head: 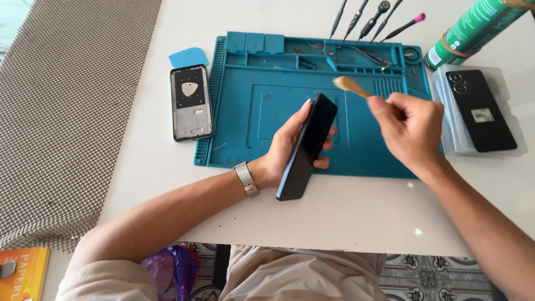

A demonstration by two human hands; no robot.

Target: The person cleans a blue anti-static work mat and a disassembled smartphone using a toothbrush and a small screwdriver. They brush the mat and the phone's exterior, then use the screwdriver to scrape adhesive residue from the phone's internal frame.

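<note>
While a dark phone point(308, 146) is gripped edge-up in the left hand point(287, 146) above the near edge of the blue mat point(239, 128), a brush point(351, 86) is held in the closed right hand point(409, 131), bristles just beyond the phone's top. An opened phone frame point(191, 103) is laid left of the mat, a black back cover point(480, 110) right of it.

A white worktop point(356, 217) in bright, even light; a woven grey mat point(61, 111) covers its left side. Patterned floor tiles point(434, 276) show at the near edge.
</note>
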